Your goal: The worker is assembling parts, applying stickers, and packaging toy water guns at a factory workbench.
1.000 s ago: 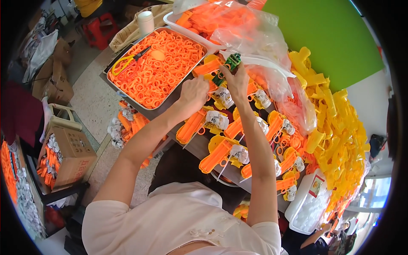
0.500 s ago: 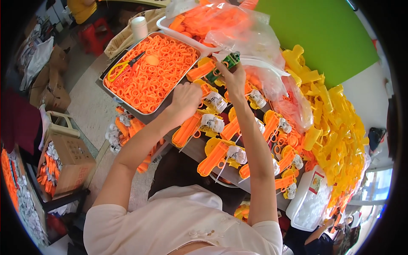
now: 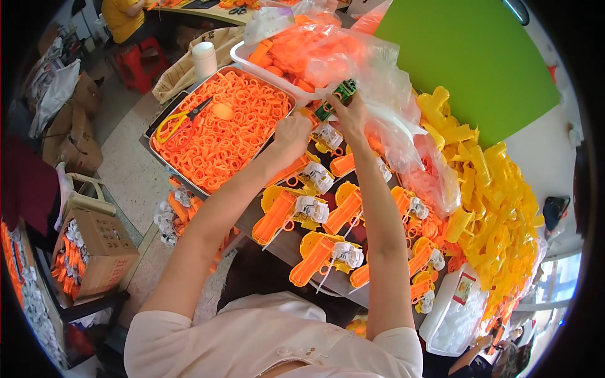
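Note:
My right hand (image 3: pixel 350 116) grips a narrow green object (image 3: pixel 343 92) with dark markings, over the far end of the assembly rows; I cannot make out its exact kind. Close to its lower end, my left hand (image 3: pixel 293 135) is closed with the knuckles up, and its fingertips are hidden. Below both hands lie several toy-gun halves, such as an orange and yellow one (image 3: pixel 277 213) with a white mechanism (image 3: pixel 311 209). Left of my left hand, a metal tray (image 3: pixel 179 172) is full of small orange rings (image 3: pixel 242 135). Scissors (image 3: pixel 178 121) rest on these rings.
Behind my hands stands a white bin (image 3: pixel 257 71) of orange parts under clear plastic bags (image 3: pixel 372 72). Yellow shells (image 3: pixel 498 189) are heaped at right, beside a white lidded box (image 3: pixel 455 312). A white bottle (image 3: pixel 204 60) stands behind the tray. Other people are nearby.
My left hand has moved right and away from me, closer to the green object. My right hand keeps its grip on it. The toy-gun halves sit slightly lower in the view.

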Demonstrator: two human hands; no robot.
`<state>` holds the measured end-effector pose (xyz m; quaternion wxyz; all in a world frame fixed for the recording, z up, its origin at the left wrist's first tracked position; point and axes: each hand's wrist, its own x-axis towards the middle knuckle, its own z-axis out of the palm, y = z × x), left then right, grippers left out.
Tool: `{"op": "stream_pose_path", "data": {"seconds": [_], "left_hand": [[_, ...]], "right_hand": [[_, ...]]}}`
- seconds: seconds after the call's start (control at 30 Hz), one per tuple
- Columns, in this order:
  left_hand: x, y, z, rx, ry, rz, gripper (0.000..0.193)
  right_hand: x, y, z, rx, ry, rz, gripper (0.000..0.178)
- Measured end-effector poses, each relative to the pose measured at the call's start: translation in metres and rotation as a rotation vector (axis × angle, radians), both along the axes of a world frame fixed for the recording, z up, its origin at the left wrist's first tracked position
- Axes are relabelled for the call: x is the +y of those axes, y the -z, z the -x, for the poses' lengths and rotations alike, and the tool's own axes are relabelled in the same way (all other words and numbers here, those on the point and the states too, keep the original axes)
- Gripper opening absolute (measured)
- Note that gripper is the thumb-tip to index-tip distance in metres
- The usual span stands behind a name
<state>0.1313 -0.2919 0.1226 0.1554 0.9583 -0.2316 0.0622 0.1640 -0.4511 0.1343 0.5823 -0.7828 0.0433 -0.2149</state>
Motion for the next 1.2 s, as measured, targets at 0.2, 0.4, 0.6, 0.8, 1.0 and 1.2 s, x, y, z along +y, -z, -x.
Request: {"op": "stream_pose_path", "data": {"seconds": [0.2,0.4,0.6,0.8,1.0,1.2], "left_hand": [[0.002,0.002,0.0,-0.06,0.012,0.027,0.008],[-0.004,0.012,-0.005,-0.173,-0.002,0.014,0.01],[-0.005,0.011,-0.004,-0.167,0.025,-0.029,0.012],[0.004,0.006,0.001,-0.176,-0.007,-0.036,0.015],[-0.014,-0.032,0.01,-0.416,0.203,0.449,0.035],[0.045,-0.023,0.007,-0.113,0.378,0.615,0.042]], "right_hand": [[0.003,0.01,-0.008,-0.092,-0.038,0.022,0.041],[0.014,0.012,-0.004,-0.097,0.057,0.152,0.046],[0.015,0.013,-0.004,-0.119,0.062,0.144,0.041],[0.023,0.012,-0.006,-0.106,0.064,0.17,0.04],[-0.002,0.012,0.022,-0.168,-0.077,-0.188,0.026],[0.055,0.026,0.062,-0.026,-0.121,-0.064,0.061]]}}
